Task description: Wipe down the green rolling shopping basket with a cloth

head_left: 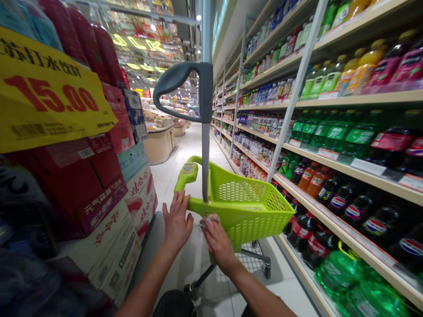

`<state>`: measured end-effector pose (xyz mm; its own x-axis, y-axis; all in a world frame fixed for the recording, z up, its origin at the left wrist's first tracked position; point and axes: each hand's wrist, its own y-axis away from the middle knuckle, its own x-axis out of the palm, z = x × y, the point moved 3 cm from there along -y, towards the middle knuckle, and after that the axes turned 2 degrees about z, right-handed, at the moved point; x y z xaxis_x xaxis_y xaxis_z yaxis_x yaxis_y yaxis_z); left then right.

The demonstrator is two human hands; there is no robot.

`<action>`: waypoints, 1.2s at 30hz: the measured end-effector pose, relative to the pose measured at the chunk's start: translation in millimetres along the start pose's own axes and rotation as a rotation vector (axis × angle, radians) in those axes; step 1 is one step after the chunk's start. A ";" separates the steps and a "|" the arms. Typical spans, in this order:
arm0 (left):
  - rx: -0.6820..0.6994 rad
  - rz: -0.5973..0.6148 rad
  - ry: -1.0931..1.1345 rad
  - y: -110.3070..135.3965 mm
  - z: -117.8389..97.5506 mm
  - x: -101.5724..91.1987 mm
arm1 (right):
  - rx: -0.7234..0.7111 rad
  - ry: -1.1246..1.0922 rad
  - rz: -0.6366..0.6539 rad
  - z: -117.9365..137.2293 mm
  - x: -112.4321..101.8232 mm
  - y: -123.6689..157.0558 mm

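A lime green shopping basket (251, 207) sits on a wheeled trolley frame with a tall metal pole (205, 167) and a grey handle (180, 83) on top. My left hand (176, 222) rests on the near left rim of the basket, fingers stretched out flat. My right hand (218, 240) is closed round a small pale cloth or wad (210, 218), pressed against the basket's near rim at the foot of the pole. The basket looks empty.
Long shelves of bottled drinks (346, 145) line the right side. Stacked red and white drink cartons (109, 207) with a yellow price sign (46, 97) stand on the left. A tiled aisle (185, 154) runs ahead towards display counters (160, 141).
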<state>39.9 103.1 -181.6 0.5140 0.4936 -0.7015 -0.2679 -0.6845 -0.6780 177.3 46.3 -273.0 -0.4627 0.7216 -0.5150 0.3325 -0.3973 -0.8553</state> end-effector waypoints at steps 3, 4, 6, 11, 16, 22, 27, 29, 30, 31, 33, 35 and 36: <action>0.003 0.029 -0.047 -2.0 4.2 -4.3 | 0.003 -0.018 0.020 3.8 -1.2 12.9; 0.007 0.031 -0.053 -4.1 4.6 -5.6 | 0.029 -0.024 0.004 2.5 -6.3 3.4; 0.010 0.020 -0.052 -10.4 4.5 -8.0 | 0.070 -0.034 -0.066 -3.0 -21.1 -34.6; 0.000 0.031 -0.059 -25.8 5.8 -10.2 | -0.223 0.007 -0.086 -22.8 -44.1 -138.0; 0.037 0.057 -0.086 -22.2 9.7 -9.1 | -0.564 0.063 0.214 -45.7 -57.4 -188.6; 0.018 -0.025 -0.099 -15.6 7.6 -4.2 | -0.317 0.119 0.054 -51.8 -79.9 -226.1; 0.041 -0.032 -0.110 -14.3 6.2 -1.3 | -0.496 0.113 0.247 -41.3 -56.1 -170.3; 0.034 -0.025 -0.113 -14.8 5.7 -0.9 | -0.464 0.136 0.221 -44.0 -59.4 -177.9; 0.028 -0.020 -0.115 -15.0 5.4 -0.7 | -0.423 0.145 0.181 -46.3 -63.7 -188.3; 0.021 -0.014 -0.116 -15.2 4.9 -0.6 | -0.375 0.149 0.133 -48.8 -68.5 -199.5; 0.012 -0.002 -0.117 -14.9 4.1 -0.7 | -0.307 0.142 0.061 -52.0 -74.3 -212.3; 0.012 0.009 -0.121 -13.6 3.6 -1.2 | -0.330 0.125 0.074 -50.5 -70.7 -201.2; 0.016 0.016 -0.124 -12.8 3.5 -1.4 | -0.372 0.116 0.113 -48.4 -65.9 -187.6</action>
<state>39.7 113.1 -172.8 0.4056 0.5460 -0.7330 -0.2886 -0.6844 -0.6695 185.2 100.6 -75.8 -0.3171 0.7530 -0.5766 0.6603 -0.2611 -0.7042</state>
